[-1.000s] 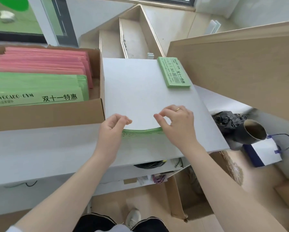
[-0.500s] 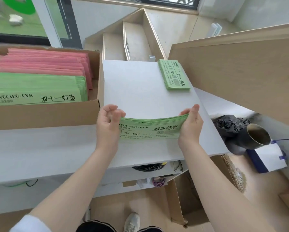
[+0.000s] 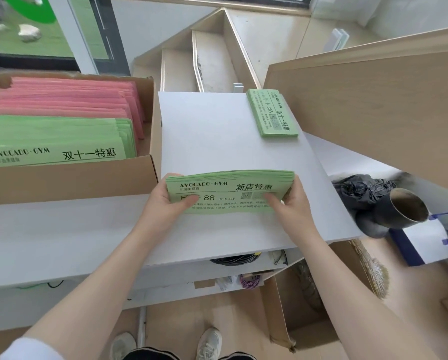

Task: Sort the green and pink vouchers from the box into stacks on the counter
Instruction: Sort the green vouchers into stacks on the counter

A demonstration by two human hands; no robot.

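while both hands (image 3: 230, 203) grip a green bundle (image 3: 230, 189), box (image 3: 69, 178) left, green stack (image 3: 272, 113) beyond

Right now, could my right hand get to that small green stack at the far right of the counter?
Probably not yet: the right hand is busy gripping the green bundle together with the left hand. The path over the counter to the small stack looks unobstructed.

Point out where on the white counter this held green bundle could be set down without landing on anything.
Bare counter lies between the cardboard box and the green stack at the far right corner, reaching down to the held bundle. The white strip in front of the box is also bare. The box itself is packed with pink vouchers and green vouchers.
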